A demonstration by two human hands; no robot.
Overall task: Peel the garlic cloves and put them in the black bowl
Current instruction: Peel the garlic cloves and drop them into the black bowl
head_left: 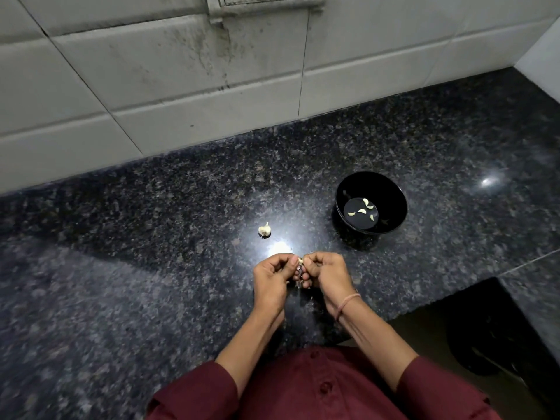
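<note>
1. The left grip [270,278] and the right grip [327,272] meet just above the table [151,237], knuckles up and fingers of both curled inward
2. Between thumbs and fingertips they pinch one garlic clove [300,261], so both grips are clenched on it. Its pale tip shows at the top of the gap where the two grips touch
3. Below the clove, purplish peel [299,278] hangs between the fingers. It seems partly loosened from the clove, though the spot is too small and shaded to be sure
4. A thin pinkish band [348,304] circles the right wrist, and both forearms run back to maroon sleeves [197,386]
5. A small garlic bulb [264,229] lies on the table just beyond the grips and to their left, beside a bright patch of reflected light
6. The black bowl [391,189] stands upright on the table beyond the grips and to their right, apart from them
7. Several peeled cloves [362,211] lie near one another on the bowl's flat bottom, pale crescents against the black
8. The table is dark speckled stone. Behind it rises a wall of pale tiles [181,86] marked with dark smears, with a switch plate [263,4] at the top edge
</note>
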